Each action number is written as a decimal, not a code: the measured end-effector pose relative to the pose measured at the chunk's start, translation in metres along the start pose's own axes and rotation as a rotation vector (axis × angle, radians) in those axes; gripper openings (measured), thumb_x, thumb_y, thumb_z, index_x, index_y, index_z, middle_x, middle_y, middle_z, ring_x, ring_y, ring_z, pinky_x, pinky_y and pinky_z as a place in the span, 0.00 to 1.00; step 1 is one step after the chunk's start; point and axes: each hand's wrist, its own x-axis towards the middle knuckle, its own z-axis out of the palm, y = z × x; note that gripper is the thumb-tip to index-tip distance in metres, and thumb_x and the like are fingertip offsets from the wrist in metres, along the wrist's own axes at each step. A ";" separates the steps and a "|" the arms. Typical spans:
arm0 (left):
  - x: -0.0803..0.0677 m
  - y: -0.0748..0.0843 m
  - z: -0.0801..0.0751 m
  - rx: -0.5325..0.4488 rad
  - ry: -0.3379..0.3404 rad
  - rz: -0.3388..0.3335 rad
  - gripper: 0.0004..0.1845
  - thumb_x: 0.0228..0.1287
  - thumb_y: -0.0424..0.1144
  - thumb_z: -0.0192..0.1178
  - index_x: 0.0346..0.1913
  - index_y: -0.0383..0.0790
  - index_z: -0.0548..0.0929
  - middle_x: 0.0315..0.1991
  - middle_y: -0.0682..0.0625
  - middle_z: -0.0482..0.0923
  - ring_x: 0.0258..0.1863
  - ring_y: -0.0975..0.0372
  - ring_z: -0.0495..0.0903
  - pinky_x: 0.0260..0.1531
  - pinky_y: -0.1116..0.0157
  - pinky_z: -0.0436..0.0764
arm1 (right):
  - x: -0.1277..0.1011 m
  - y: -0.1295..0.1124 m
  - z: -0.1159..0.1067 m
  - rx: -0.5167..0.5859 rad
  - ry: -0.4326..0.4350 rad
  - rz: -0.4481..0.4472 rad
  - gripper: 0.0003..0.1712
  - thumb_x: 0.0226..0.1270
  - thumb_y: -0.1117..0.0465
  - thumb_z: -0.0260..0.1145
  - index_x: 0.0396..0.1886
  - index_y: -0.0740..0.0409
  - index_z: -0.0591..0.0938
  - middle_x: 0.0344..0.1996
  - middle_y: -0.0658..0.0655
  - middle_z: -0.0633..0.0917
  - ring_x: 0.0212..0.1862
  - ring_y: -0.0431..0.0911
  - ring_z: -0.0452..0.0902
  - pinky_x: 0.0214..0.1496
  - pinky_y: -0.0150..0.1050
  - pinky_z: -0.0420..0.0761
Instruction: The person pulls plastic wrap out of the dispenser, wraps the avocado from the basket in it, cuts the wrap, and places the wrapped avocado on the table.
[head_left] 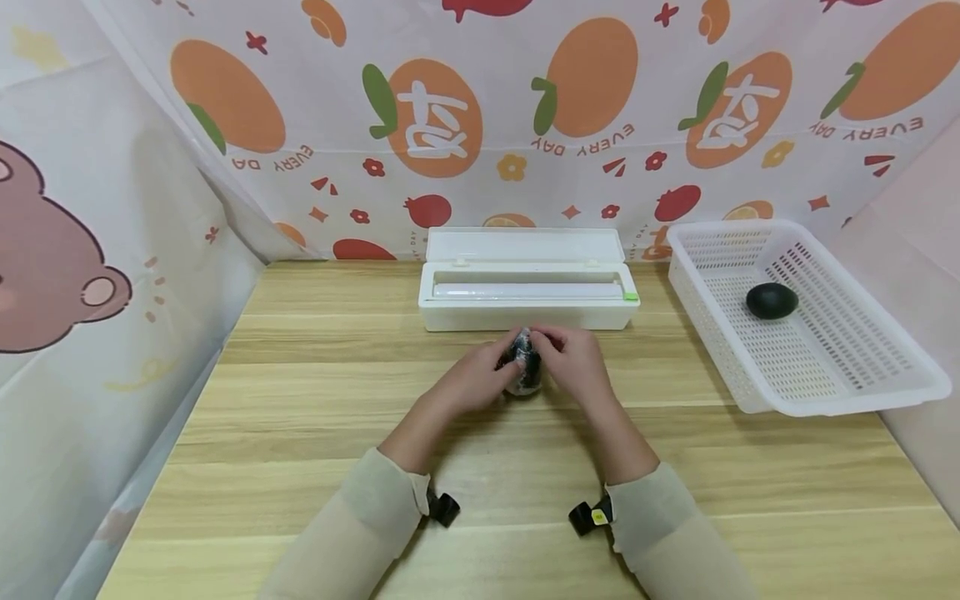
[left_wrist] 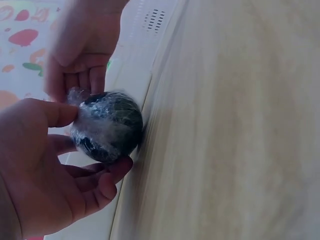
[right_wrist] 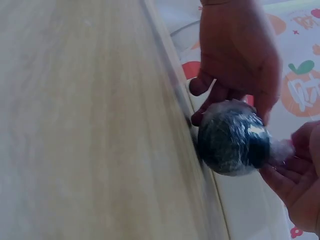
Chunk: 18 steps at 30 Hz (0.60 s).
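Observation:
A dark avocado [head_left: 529,367] wrapped in clear, crinkled cling film [left_wrist: 100,127] is held just in front of the white box. My left hand [head_left: 480,372] grips it from the left, thumb on one side and fingers curled underneath in the left wrist view. From the other side my right hand [head_left: 576,364] pinches a gathered end of the film [right_wrist: 281,150], as the right wrist view shows. Whether the fruit's underside touches the table is hard to tell.
Behind the hands stands a white cling film dispenser [head_left: 528,317], its lid [head_left: 525,244] raised and a roll [head_left: 525,290] inside. To the right, a white perforated basket [head_left: 738,375] holds another dark avocado [head_left: 772,301]. A patterned curtain [head_left: 510,192] hangs behind the wooden table [head_left: 315,450].

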 end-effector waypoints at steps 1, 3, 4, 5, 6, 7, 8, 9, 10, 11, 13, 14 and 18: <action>0.000 -0.001 0.000 -0.010 -0.003 -0.005 0.34 0.74 0.51 0.47 0.78 0.49 0.54 0.72 0.43 0.64 0.70 0.54 0.66 0.68 0.53 0.67 | 0.000 -0.001 0.000 -0.001 -0.027 0.007 0.17 0.73 0.56 0.57 0.52 0.56 0.86 0.46 0.55 0.88 0.23 0.41 0.76 0.28 0.34 0.78; 0.001 -0.003 -0.001 -0.027 0.000 0.003 0.32 0.75 0.48 0.46 0.78 0.47 0.55 0.73 0.43 0.63 0.71 0.54 0.64 0.69 0.53 0.65 | -0.001 -0.002 -0.001 -0.005 -0.075 0.013 0.20 0.73 0.59 0.52 0.57 0.55 0.83 0.51 0.55 0.86 0.20 0.42 0.66 0.24 0.34 0.71; 0.002 -0.005 -0.002 -0.031 0.004 0.015 0.32 0.75 0.47 0.46 0.78 0.46 0.55 0.73 0.43 0.63 0.71 0.54 0.63 0.70 0.53 0.64 | 0.000 -0.003 -0.001 -0.004 -0.091 0.016 0.21 0.72 0.61 0.50 0.59 0.55 0.82 0.53 0.55 0.86 0.19 0.43 0.62 0.23 0.35 0.69; 0.002 -0.006 -0.002 -0.031 0.009 0.028 0.31 0.75 0.45 0.45 0.77 0.45 0.56 0.73 0.43 0.62 0.72 0.53 0.62 0.70 0.53 0.63 | 0.000 -0.003 -0.001 -0.011 -0.107 0.009 0.22 0.72 0.62 0.50 0.61 0.56 0.81 0.55 0.55 0.85 0.21 0.44 0.65 0.24 0.35 0.70; 0.003 -0.007 -0.003 -0.036 0.013 0.042 0.31 0.75 0.44 0.45 0.77 0.43 0.56 0.74 0.43 0.61 0.73 0.52 0.60 0.71 0.52 0.61 | 0.000 -0.003 -0.001 -0.020 -0.120 -0.004 0.22 0.73 0.64 0.51 0.62 0.57 0.80 0.56 0.56 0.84 0.24 0.44 0.71 0.28 0.35 0.75; 0.003 -0.008 -0.003 -0.036 0.017 0.056 0.30 0.75 0.43 0.45 0.77 0.43 0.57 0.74 0.44 0.61 0.74 0.51 0.59 0.72 0.51 0.61 | 0.000 -0.003 -0.001 -0.029 -0.128 -0.017 0.21 0.73 0.65 0.53 0.63 0.58 0.79 0.57 0.56 0.84 0.31 0.44 0.77 0.34 0.35 0.79; 0.003 -0.009 -0.004 -0.040 0.020 0.073 0.30 0.75 0.42 0.45 0.77 0.43 0.57 0.74 0.44 0.60 0.74 0.51 0.59 0.72 0.51 0.60 | 0.000 -0.003 -0.001 -0.038 -0.133 -0.030 0.21 0.72 0.66 0.55 0.63 0.58 0.79 0.57 0.57 0.83 0.38 0.45 0.82 0.40 0.37 0.82; 0.003 -0.009 -0.005 -0.043 0.020 0.085 0.30 0.75 0.40 0.45 0.77 0.43 0.57 0.74 0.44 0.61 0.74 0.51 0.60 0.72 0.51 0.60 | 0.000 -0.003 -0.001 -0.042 -0.133 -0.037 0.20 0.72 0.67 0.58 0.62 0.59 0.79 0.57 0.57 0.84 0.45 0.47 0.83 0.46 0.39 0.83; 0.002 -0.009 -0.005 -0.051 0.019 0.089 0.30 0.75 0.40 0.46 0.77 0.44 0.57 0.74 0.44 0.61 0.73 0.51 0.60 0.72 0.51 0.60 | 0.000 -0.003 -0.001 -0.050 -0.130 -0.043 0.20 0.71 0.67 0.60 0.62 0.59 0.80 0.56 0.58 0.84 0.50 0.48 0.83 0.51 0.40 0.83; 0.002 -0.010 -0.006 -0.058 0.015 0.083 0.30 0.75 0.40 0.46 0.77 0.46 0.57 0.74 0.45 0.61 0.73 0.51 0.61 0.71 0.51 0.61 | -0.001 -0.003 0.000 -0.061 -0.128 -0.052 0.20 0.70 0.67 0.63 0.61 0.58 0.80 0.55 0.58 0.84 0.55 0.48 0.82 0.54 0.42 0.82; 0.000 -0.010 -0.008 -0.074 0.011 0.060 0.29 0.76 0.41 0.47 0.77 0.52 0.58 0.73 0.46 0.63 0.72 0.52 0.63 0.70 0.50 0.64 | -0.001 -0.004 0.000 -0.082 -0.120 -0.066 0.20 0.68 0.65 0.66 0.59 0.57 0.82 0.55 0.56 0.85 0.57 0.49 0.82 0.56 0.42 0.81; 0.000 -0.010 -0.008 -0.081 0.013 0.048 0.29 0.75 0.42 0.48 0.77 0.55 0.58 0.73 0.47 0.64 0.71 0.53 0.65 0.68 0.50 0.66 | -0.001 -0.004 0.000 -0.093 -0.119 -0.076 0.19 0.67 0.64 0.67 0.58 0.56 0.83 0.54 0.56 0.85 0.56 0.49 0.82 0.55 0.42 0.81; -0.001 -0.011 -0.012 -0.095 0.033 0.018 0.29 0.74 0.44 0.52 0.74 0.66 0.62 0.70 0.51 0.69 0.67 0.57 0.71 0.63 0.50 0.72 | 0.000 -0.004 -0.003 -0.152 -0.188 -0.124 0.19 0.68 0.59 0.67 0.58 0.53 0.83 0.60 0.51 0.81 0.60 0.48 0.79 0.59 0.43 0.79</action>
